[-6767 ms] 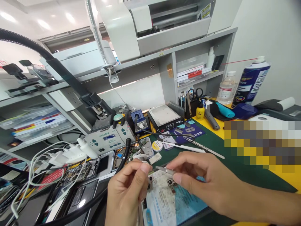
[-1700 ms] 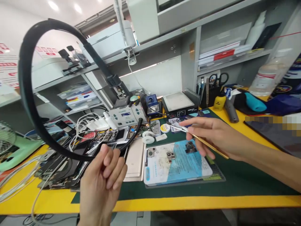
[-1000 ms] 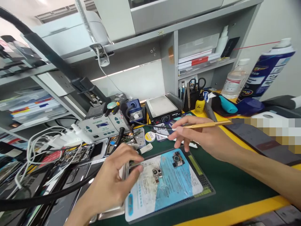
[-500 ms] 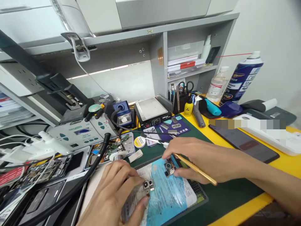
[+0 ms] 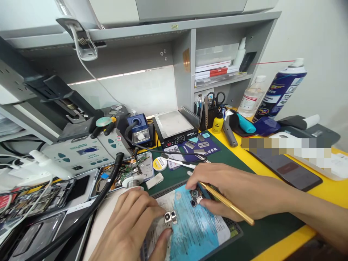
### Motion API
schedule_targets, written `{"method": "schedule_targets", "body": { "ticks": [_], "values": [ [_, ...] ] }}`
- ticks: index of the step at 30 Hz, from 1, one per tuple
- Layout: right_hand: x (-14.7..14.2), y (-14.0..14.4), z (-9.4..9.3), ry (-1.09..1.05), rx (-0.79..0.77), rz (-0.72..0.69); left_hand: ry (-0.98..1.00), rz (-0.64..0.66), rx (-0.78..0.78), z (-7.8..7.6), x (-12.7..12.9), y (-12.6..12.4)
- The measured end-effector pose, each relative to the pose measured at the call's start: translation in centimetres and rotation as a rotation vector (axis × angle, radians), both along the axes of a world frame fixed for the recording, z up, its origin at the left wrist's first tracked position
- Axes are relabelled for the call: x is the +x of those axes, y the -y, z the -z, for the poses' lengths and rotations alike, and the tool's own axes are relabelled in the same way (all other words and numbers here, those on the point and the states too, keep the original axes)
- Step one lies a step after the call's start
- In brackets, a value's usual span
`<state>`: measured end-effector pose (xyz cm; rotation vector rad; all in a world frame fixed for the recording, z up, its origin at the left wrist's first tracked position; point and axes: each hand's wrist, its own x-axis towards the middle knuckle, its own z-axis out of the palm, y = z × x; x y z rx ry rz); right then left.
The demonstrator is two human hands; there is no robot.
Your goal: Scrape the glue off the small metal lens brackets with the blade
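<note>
Camera modules lie on the blue-and-white work mat (image 5: 190, 235) in front of you: a small twin-lens one (image 5: 170, 217) near your left hand (image 5: 130, 224), and a darker cluster (image 5: 195, 196) just under your right hand (image 5: 233, 190). They look tiny, light and rigid, and I judge them fragile: exposed lenses that will smear or scratch, and probably thin flex tails that crease easily. Take hold by the metal frame edges, never across the glass, and expect them to skid on the slick mat surface if pushed from one side.

Your left grip is loosely curled, fingertips and thumb (image 5: 163, 241) bracketing the twin-lens module; the fingers appear to touch or nearly touch its side, though whether they actually pinch it I cannot tell. The hand also presses down on the mat's left edge.

Your right grip is closed around a slim gold-coloured tool (image 5: 231, 207), whose shaft runs out past your palm toward the lower right. Its working end is hidden under your fingers, right beside the darker cluster, and your thumb rests against that module's edge.

Around the mat, on the green counter (image 5: 261, 224): a solder reel (image 5: 159, 163), an opened phone with its board showing (image 5: 127, 172), a hot-air station (image 5: 81, 154), a small hotplate (image 5: 174, 127), and a dark phone (image 5: 288, 170) to your right.
</note>
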<state>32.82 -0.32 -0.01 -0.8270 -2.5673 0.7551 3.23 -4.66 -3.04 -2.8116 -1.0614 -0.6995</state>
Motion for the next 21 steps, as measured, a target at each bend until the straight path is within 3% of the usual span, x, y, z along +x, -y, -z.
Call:
{"method": "schedule_targets", "body": {
  "ticks": [21],
  "values": [
    [-0.42,-0.75,-0.18,0.017,-0.12,0.03,0.025,-0.009,0.094,0.44,-0.16,-0.06]
  ]
}}
